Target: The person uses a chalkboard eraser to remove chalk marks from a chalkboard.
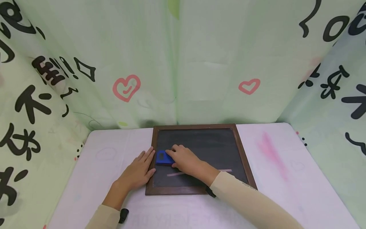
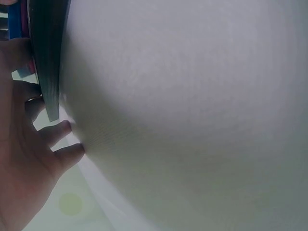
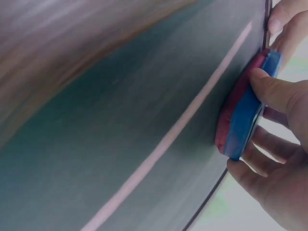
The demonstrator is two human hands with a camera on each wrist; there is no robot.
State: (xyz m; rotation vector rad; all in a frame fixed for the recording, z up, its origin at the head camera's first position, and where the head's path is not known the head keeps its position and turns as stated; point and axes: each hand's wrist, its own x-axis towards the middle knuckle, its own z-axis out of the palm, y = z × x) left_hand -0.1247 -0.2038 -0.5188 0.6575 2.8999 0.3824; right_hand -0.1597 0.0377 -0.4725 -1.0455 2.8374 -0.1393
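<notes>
A framed blackboard (image 1: pixel 200 143) lies on the table, with a pink chalk line (image 3: pixel 166 142) drawn across its lower part. My right hand (image 1: pixel 187 161) grips a blue eraser (image 1: pixel 164 158) with a red felt underside, near the board's left side. In the right wrist view the thumb is on one side of the eraser (image 3: pixel 245 113) and the fingers on the other, its felt against the board. My left hand (image 1: pixel 139 170) rests at the left edge of the wooden frame (image 1: pixel 151 178), fingers fairly straight. Part of the chalk line is hidden behind the right hand and forearm.
The table (image 1: pixel 114 143) has a pale cover with a pink smear (image 1: pixel 271 152) to the right of the board. Light green curtains (image 1: pixel 211 63) with black writing and pink hearts hang behind and at both sides. Dark bands show at both wrists.
</notes>
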